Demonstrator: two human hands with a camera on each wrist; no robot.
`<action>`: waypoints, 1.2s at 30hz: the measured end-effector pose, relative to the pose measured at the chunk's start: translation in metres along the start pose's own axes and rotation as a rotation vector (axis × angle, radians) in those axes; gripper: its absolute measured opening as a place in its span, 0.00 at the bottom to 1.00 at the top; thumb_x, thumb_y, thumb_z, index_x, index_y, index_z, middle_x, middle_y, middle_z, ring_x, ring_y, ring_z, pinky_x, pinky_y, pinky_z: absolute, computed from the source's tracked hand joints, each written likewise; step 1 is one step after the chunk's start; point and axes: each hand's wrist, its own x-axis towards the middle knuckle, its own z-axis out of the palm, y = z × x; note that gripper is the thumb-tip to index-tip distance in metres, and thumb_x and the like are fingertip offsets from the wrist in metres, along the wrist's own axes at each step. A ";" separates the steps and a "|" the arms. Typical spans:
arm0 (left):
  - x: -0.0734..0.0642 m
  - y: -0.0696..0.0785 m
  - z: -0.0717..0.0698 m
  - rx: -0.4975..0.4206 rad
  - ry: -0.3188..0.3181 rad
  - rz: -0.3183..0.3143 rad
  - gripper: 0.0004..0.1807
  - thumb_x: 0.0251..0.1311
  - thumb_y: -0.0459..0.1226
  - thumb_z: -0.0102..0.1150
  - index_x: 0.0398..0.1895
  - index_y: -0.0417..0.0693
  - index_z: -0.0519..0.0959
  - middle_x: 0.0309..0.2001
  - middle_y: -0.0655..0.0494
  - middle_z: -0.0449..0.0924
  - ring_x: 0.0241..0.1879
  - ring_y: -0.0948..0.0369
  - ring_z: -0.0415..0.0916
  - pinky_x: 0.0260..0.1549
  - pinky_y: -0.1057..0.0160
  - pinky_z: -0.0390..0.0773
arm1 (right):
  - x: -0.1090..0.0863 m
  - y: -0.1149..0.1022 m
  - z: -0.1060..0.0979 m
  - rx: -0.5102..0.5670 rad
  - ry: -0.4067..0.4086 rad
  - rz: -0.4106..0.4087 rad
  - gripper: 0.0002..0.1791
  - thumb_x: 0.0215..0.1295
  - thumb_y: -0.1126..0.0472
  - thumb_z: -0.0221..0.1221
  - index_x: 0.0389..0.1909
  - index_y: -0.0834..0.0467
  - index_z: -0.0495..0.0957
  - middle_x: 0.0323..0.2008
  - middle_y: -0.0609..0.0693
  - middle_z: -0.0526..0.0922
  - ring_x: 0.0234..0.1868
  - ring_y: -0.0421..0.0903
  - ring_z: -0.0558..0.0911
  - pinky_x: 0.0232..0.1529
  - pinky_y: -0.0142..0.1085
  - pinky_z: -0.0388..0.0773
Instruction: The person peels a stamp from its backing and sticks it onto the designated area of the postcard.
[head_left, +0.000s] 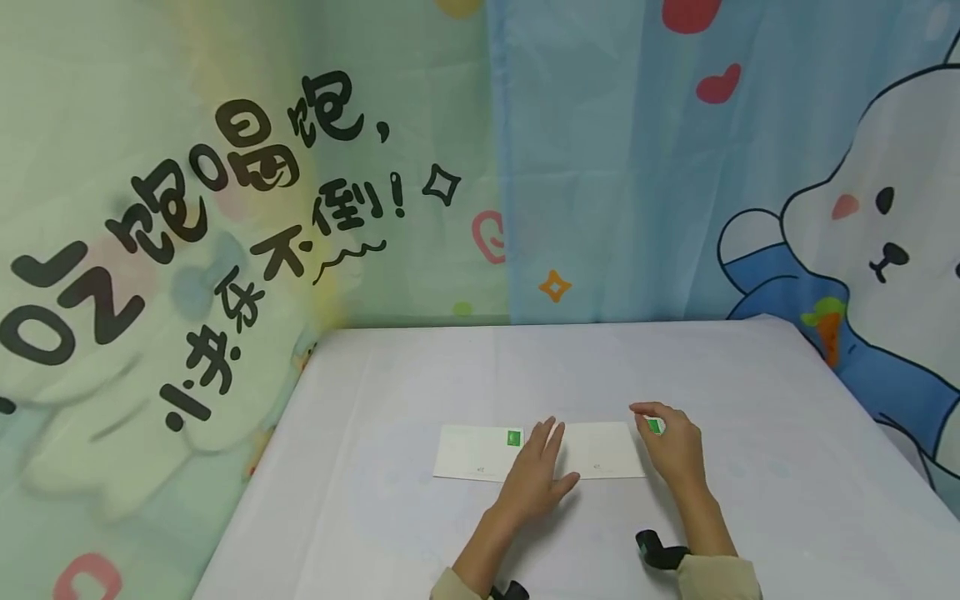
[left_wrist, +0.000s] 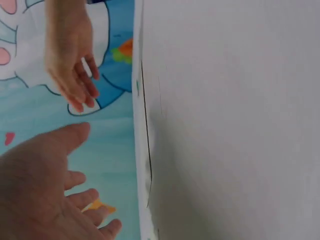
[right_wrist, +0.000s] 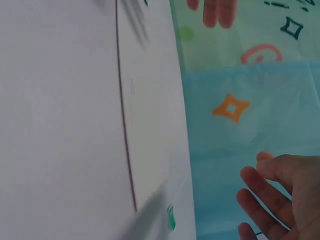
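Two flat white paper rectangles, like envelopes, lie side by side on the table. The left envelope [head_left: 468, 452] has a green stamp-like square [head_left: 513, 437] in its upper right corner and a tiny print below. My left hand [head_left: 534, 479] hovers over the join of the two, fingers spread and holding nothing, hiding part of both. On the right envelope [head_left: 600, 450], a green patch [right_wrist: 171, 217] shows near its right end. My right hand [head_left: 672, 446] is above that end, fingers loosely bent, with nothing between thumb and fingers in the right wrist view.
A white cloth covers the table [head_left: 390, 383]. Printed curtains [head_left: 577, 167] hang behind it and at the left, with lettering, hearts and a white cartoon animal. Black wrist devices [head_left: 662, 552] sit by both beige sleeves [head_left: 718, 577].
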 end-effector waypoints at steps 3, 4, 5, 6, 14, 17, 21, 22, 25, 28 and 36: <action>0.000 -0.001 0.006 0.064 -0.054 0.014 0.39 0.62 0.53 0.51 0.71 0.46 0.52 0.71 0.50 0.46 0.69 0.51 0.45 0.62 0.56 0.56 | -0.004 -0.015 -0.021 0.003 -0.021 0.031 0.09 0.59 0.66 0.58 0.41 0.59 0.81 0.44 0.64 0.79 0.50 0.65 0.73 0.46 0.59 0.66; 0.000 -0.002 0.008 0.078 -0.072 0.023 0.38 0.63 0.53 0.50 0.71 0.46 0.52 0.71 0.50 0.46 0.69 0.51 0.44 0.62 0.56 0.55 | -0.005 -0.018 -0.026 0.007 -0.036 0.041 0.10 0.59 0.67 0.58 0.41 0.60 0.81 0.44 0.65 0.78 0.51 0.66 0.72 0.47 0.59 0.66; -0.001 -0.002 0.009 0.089 -0.092 0.031 0.38 0.63 0.54 0.49 0.71 0.48 0.52 0.72 0.50 0.46 0.69 0.51 0.44 0.62 0.55 0.55 | -0.007 -0.018 -0.029 -0.003 -0.046 0.051 0.10 0.59 0.68 0.58 0.42 0.61 0.81 0.45 0.65 0.78 0.51 0.66 0.72 0.47 0.59 0.66; -0.001 -0.003 0.010 0.097 -0.111 0.040 0.38 0.63 0.55 0.48 0.71 0.49 0.52 0.72 0.50 0.45 0.69 0.51 0.43 0.62 0.55 0.55 | -0.008 -0.017 -0.031 -0.013 -0.062 0.065 0.11 0.59 0.68 0.57 0.43 0.61 0.80 0.46 0.66 0.78 0.51 0.66 0.71 0.47 0.59 0.66; -0.005 -0.008 0.026 0.110 -0.231 0.042 0.37 0.64 0.60 0.35 0.73 0.57 0.45 0.73 0.51 0.39 0.70 0.52 0.35 0.65 0.54 0.45 | -0.015 0.013 -0.023 0.034 -0.163 0.138 0.20 0.64 0.66 0.53 0.58 0.59 0.72 0.59 0.64 0.69 0.60 0.66 0.64 0.55 0.58 0.60; -0.007 -0.007 0.028 0.127 -0.242 0.029 0.36 0.64 0.61 0.33 0.72 0.60 0.45 0.73 0.50 0.38 0.70 0.52 0.34 0.65 0.54 0.43 | -0.017 0.022 -0.017 0.049 -0.164 0.113 0.21 0.65 0.64 0.54 0.59 0.58 0.70 0.60 0.63 0.68 0.61 0.64 0.64 0.56 0.57 0.60; -0.009 -0.003 0.024 0.174 -0.239 0.037 0.34 0.65 0.61 0.33 0.72 0.61 0.50 0.72 0.48 0.39 0.70 0.51 0.36 0.65 0.53 0.44 | -0.018 0.027 -0.012 0.025 -0.109 0.075 0.19 0.63 0.64 0.57 0.56 0.60 0.73 0.58 0.62 0.71 0.59 0.63 0.67 0.55 0.56 0.62; -0.010 -0.002 0.022 0.185 -0.232 0.041 0.33 0.65 0.60 0.33 0.71 0.61 0.51 0.72 0.47 0.41 0.70 0.51 0.37 0.65 0.53 0.44 | -0.019 0.027 -0.010 0.017 -0.095 0.068 0.19 0.62 0.64 0.57 0.55 0.60 0.74 0.57 0.62 0.71 0.58 0.63 0.68 0.55 0.55 0.63; -0.011 0.000 0.018 0.209 -0.203 0.057 0.32 0.65 0.59 0.35 0.70 0.61 0.55 0.72 0.47 0.44 0.70 0.52 0.40 0.64 0.53 0.46 | -0.019 0.026 -0.009 0.006 -0.071 0.060 0.18 0.61 0.65 0.59 0.52 0.61 0.76 0.56 0.62 0.72 0.58 0.63 0.69 0.55 0.56 0.63; -0.012 -0.001 0.018 0.209 -0.188 0.066 0.32 0.65 0.59 0.36 0.70 0.61 0.56 0.71 0.48 0.46 0.70 0.52 0.41 0.64 0.54 0.47 | -0.019 0.026 -0.010 -0.003 -0.065 0.054 0.17 0.60 0.65 0.59 0.50 0.62 0.77 0.55 0.63 0.73 0.57 0.63 0.69 0.54 0.56 0.63; -0.014 -0.007 0.025 0.165 -0.185 0.067 0.31 0.64 0.60 0.38 0.69 0.64 0.56 0.72 0.52 0.45 0.70 0.55 0.39 0.65 0.54 0.45 | -0.021 0.027 -0.010 -0.001 -0.030 0.054 0.15 0.56 0.67 0.62 0.46 0.63 0.79 0.50 0.62 0.77 0.55 0.62 0.71 0.53 0.54 0.65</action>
